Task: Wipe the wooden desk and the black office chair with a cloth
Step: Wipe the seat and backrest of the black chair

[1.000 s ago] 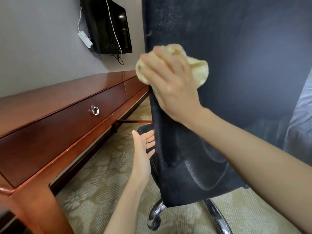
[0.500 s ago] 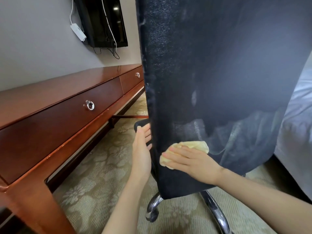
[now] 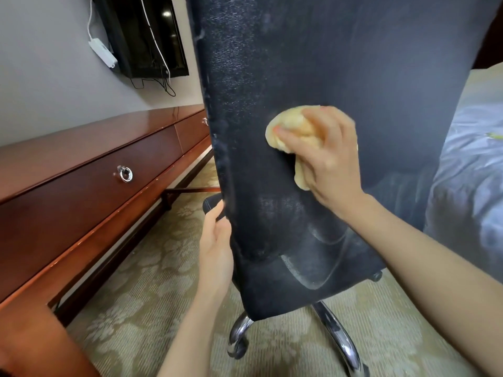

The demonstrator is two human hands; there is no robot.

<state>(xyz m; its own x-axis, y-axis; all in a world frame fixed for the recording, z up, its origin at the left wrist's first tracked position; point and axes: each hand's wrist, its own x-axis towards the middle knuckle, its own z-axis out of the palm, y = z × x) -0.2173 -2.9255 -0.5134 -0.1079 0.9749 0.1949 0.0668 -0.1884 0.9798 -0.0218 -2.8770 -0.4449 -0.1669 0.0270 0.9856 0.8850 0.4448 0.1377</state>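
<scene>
Right hand [image 3: 330, 159] clutching bunched yellow cloth [image 3: 292, 134] against chair back [image 3: 340, 63], higher than half a second ago, left hand [image 3: 216, 248] gripping chair's left edge.

A patterned beige carpet [image 3: 152, 295] carries the wooden desk [image 3: 81, 191] along its left edge and the black office chair's chrome base [image 3: 337, 336] (castors touching the floor) at centre.

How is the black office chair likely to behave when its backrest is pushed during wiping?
The black office chair probably rolls or swivels: its chrome base has casters. That may be why the left hand steadies its edge while the right hand presses the cloth.
</scene>
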